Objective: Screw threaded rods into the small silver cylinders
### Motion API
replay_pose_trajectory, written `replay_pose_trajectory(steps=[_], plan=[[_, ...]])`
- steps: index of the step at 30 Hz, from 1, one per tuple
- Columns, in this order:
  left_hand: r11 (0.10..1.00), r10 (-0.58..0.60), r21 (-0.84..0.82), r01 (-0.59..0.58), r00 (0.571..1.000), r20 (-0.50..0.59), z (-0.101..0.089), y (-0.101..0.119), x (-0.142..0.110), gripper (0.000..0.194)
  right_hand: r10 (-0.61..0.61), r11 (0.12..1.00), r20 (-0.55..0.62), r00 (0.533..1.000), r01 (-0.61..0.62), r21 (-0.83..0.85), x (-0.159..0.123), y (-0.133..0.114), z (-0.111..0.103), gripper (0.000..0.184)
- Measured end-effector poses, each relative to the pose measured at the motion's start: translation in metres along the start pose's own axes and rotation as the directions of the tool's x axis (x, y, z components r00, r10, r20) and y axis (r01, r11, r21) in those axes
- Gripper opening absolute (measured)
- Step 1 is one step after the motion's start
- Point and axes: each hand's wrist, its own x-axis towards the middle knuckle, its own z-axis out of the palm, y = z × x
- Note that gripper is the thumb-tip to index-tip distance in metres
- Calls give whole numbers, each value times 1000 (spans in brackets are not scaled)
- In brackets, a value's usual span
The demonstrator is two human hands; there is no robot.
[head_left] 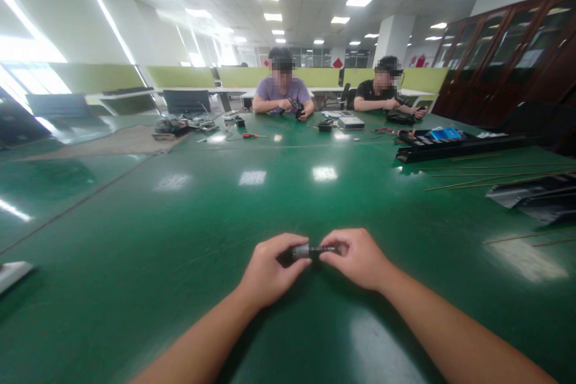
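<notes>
Between thumb and fingers, my left hand [270, 267] grips a small grey cylinder [300, 251] that looks like metal. Its silvery end faces right, and the back part is covered by my palm and fingers. A thin dark rod [317, 249] with a ridged look lies in line with the cylinder, and my right hand [357, 258] pinches it. Blur keeps me from telling whether rod and cylinder are joined. Both hands are just above the green tabletop [216, 204], close together near the middle of the view.
Two people sit across the table, handling dark parts. An orange screwdriver [249, 135], a pile of parts [180, 125] and a silver box [351, 123] lie at the far side. To the right are black channels [468, 147] and thin rods [486, 177]. A white object [13, 275] is at left.
</notes>
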Motion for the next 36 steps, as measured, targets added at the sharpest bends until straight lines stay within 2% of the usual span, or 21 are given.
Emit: replay_pose_trajectory(steps=[36], plan=[[1000,-15,18,16,999,-33,-3,0,2,24,16,999,-24,1000,-17,-28,0,-4,-3,10]])
